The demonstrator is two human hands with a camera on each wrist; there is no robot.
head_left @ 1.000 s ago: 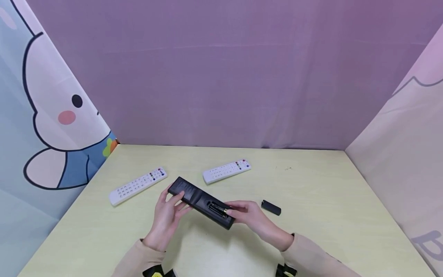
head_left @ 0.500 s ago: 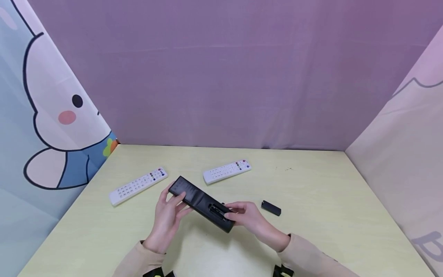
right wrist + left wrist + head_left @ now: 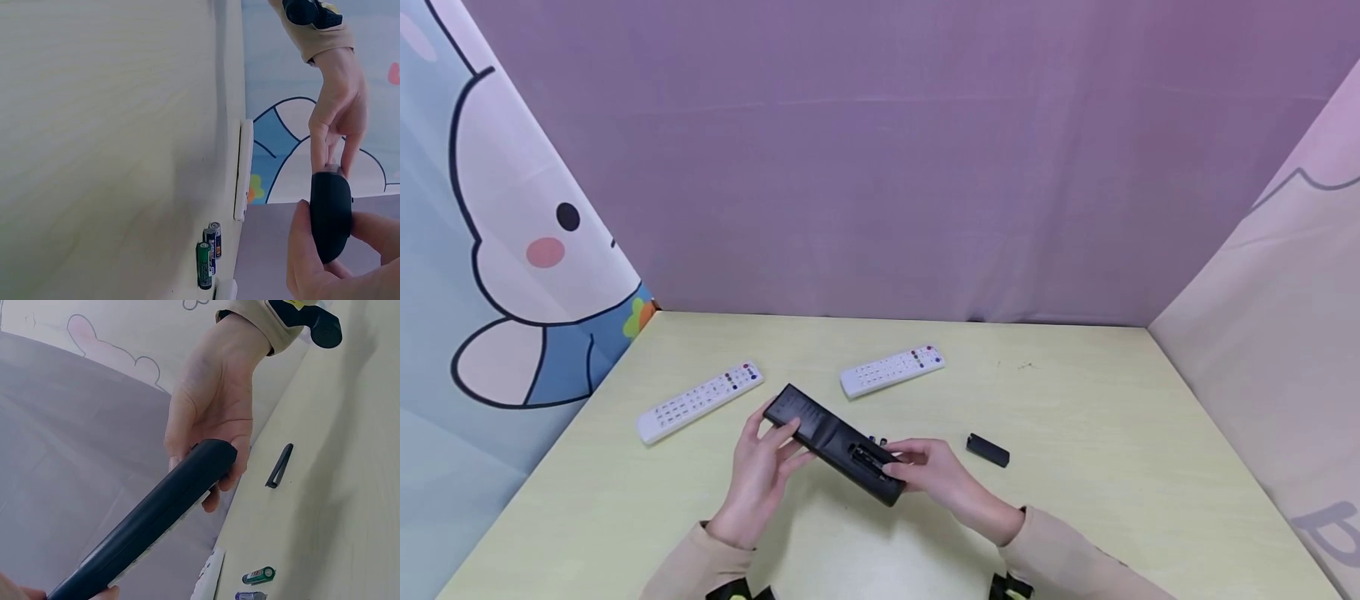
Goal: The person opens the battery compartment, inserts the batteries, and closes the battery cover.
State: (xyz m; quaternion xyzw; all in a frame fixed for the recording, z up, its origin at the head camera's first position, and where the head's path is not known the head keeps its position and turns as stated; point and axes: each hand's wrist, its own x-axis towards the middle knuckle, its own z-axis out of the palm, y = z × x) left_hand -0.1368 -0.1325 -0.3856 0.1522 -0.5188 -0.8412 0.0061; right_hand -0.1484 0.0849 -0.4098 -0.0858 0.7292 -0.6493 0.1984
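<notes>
A black remote control [image 3: 831,442] is held in the air, its back with the uncovered battery slot [image 3: 868,458] turned up. My left hand [image 3: 758,479] grips its far left end, thumb on the back and fingers beneath. My right hand [image 3: 936,475] pinches the near right end, its thumb at the slot's edge. Whatever lies in the slot is too dark to make out. Several loose batteries lie on the table behind the remote, among them a green battery [image 3: 204,265] and a purple battery [image 3: 250,595]; the head view shows only their tips.
A black battery cover [image 3: 988,450] lies on the table [image 3: 1112,433], right of my right hand. Two white remotes [image 3: 700,403] [image 3: 892,372] lie farther back. Printed and purple cloth walls [image 3: 880,208] close off the table's back and sides.
My right hand has shifted slightly left and down with its end of the remote. The gold battery end seen in the slot a second ago is out of sight. Battery tips now show behind the remote.
</notes>
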